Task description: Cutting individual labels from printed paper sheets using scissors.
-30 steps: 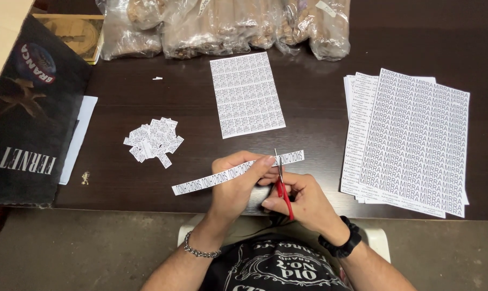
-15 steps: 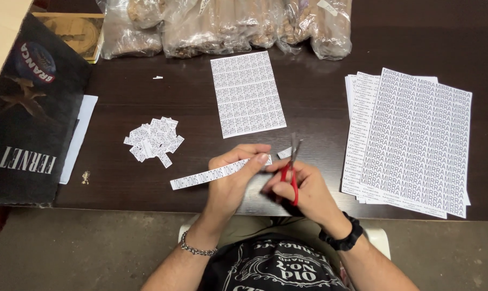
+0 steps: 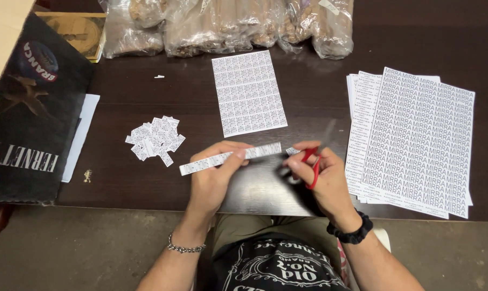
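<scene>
The left hand (image 3: 214, 172) is pinching a long paper strip (image 3: 230, 158) between its fingers just above the table (image 3: 147, 97), while the right hand (image 3: 322, 178) is gripping red-handled scissors (image 3: 311, 161) beside the strip's right end. Keeping the strip taut and level should be giving square cuts. A small cut piece (image 3: 292, 151) is lying just beside the blades.

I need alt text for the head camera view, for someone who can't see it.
A left hand holds a paper strip while the right hand works red-handled scissors over a dark table. Cut slips lie left, printed sheets right.
</scene>
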